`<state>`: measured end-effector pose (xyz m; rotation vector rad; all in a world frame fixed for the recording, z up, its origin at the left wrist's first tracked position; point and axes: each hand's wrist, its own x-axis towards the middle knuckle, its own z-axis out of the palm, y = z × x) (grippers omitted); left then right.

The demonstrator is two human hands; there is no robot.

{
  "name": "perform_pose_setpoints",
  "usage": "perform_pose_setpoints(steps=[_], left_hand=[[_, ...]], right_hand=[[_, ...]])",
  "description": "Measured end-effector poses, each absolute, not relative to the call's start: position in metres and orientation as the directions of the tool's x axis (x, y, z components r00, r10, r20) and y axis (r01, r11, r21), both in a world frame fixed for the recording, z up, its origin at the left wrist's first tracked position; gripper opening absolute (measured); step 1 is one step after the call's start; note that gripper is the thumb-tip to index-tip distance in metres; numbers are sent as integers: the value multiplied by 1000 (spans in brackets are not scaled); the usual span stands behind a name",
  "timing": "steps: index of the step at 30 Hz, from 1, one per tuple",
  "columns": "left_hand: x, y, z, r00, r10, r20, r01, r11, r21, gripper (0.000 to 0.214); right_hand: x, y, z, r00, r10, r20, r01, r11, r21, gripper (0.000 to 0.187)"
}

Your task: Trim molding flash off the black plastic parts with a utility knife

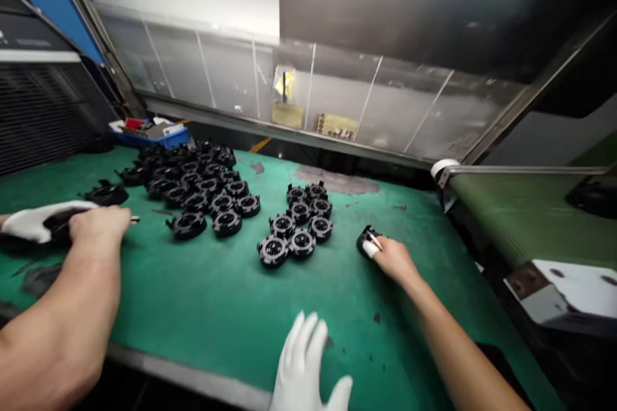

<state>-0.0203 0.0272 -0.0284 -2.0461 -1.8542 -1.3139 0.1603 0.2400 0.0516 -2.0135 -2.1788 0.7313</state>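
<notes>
My left hand [303,366], in a white glove, hovers at the front of the green table [207,314] with its fingers stretched out and thumb apart. It holds nothing. Farther right, my right hand [393,258] is bare apart from a white cover on one finger. It grips a black round plastic part [365,239] at the tabletop, and a thin pale stick [375,242] shows between its fingers. Left of it stands a small group of black round parts [301,243] with grey notched rings on top.
A larger cluster of such parts [193,186] covers the back left. A co-worker's bare hand [99,228] and gloved hand [33,221] work on a black part at the left. Behind sits a blue bin [164,138]; a green conveyor belt [535,205] runs at the right.
</notes>
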Motion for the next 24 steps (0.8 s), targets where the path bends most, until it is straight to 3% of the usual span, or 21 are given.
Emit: perform_pose_setpoints(steps=[2,3,4,5,7,9,13,17,24], left_hand=[[-20,32,-33,-146,904,402,800,-132,585,107],[-21,35,-34,-141,933,330,770,-106,629,111],[-22,38,-35,-114,950,291,738,-115,665,108],[-23,40,-35,-40,965,259,712,-155,685,100],[-26,43,-34,70,971,230,660,-218,719,95],[-30,41,-31,161,966,203,631,-259,731,98],[-37,32,-28,271,950,158,630,-299,717,97],[-38,30,-33,270,946,178,593,-308,743,96],[-34,33,-39,261,942,212,571,-328,752,96]], right_hand=[[164,169,33,-282,896,-342,857,75,-509,32],[170,136,27,-359,862,-357,800,87,-594,35],[178,107,24,-440,847,-298,661,81,-746,42],[189,83,22,-436,863,-257,574,47,-817,45],[211,54,19,-379,900,-214,511,11,-859,47],[231,43,14,-350,916,-199,575,42,-817,45],[246,33,6,-466,869,-164,695,245,-675,41],[232,16,11,-542,833,-111,716,388,-581,40],[219,12,19,-553,829,-82,777,477,-411,40]])
